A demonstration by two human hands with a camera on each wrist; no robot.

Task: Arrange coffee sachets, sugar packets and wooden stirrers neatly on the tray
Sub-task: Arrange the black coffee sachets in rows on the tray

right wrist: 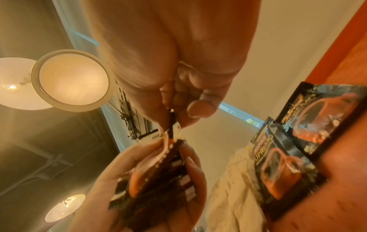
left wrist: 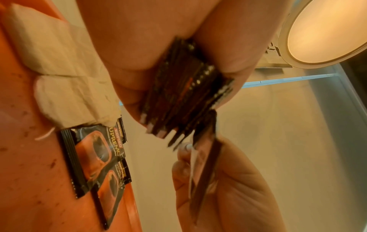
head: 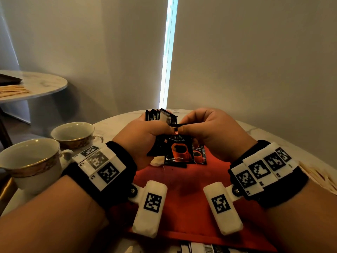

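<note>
Coffee sachets (head: 179, 151) on red tray (head: 184, 198), teacups (head: 34, 161) left, stirrers (head: 13, 90) far.

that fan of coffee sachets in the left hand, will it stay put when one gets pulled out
Probably not firmly. The sachets look thin, glossy and already splayed in the left hand, so neighbours may slide. The right hand pinches one edge; it likely bends, being floppy and light.

sachets (head: 179, 151) on tray (head: 191, 201), cups (head: 54, 148) left

Beige curtains (head: 255, 52), bright window slit (head: 168, 52); round marble side table (head: 45, 84) left; round ceiling lamps (right wrist: 73, 80).
</note>
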